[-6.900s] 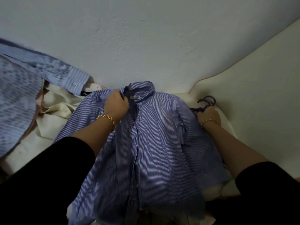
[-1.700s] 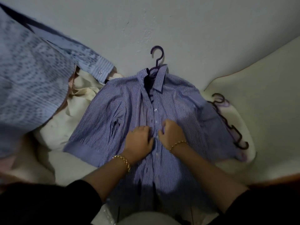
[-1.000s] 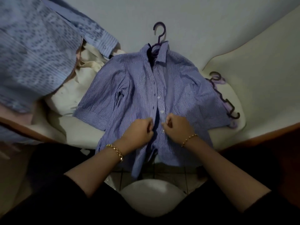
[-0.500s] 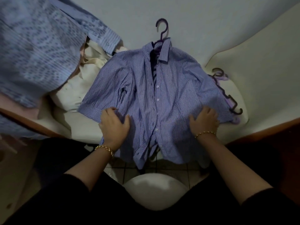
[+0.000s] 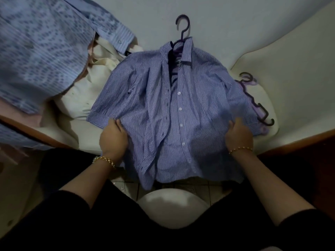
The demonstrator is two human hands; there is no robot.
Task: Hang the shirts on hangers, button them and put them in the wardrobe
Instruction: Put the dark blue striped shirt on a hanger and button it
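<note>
The thin striped shirt [image 5: 174, 115] is sitting on a hooked purple hanger [image 5: 181, 36]. The left hand [image 5: 113, 138] is gripping its side. The right hand [image 5: 239, 135] is touching it, but its grip is too blurry to tell.

Ahead of you stands a plain, pale grey plaster wall [image 5: 235, 19]. Below it lies a cream padded surface [image 5: 290, 73] whose raised edge curves up on your right. A reddish-brown wooden rim [image 5: 290, 144] borders it on both sides. Nearer to you, a strip of pale floor tiles with dark joints [image 5: 181, 185] shows above a rounded white object [image 5: 172, 207]. The light is dim.
</note>
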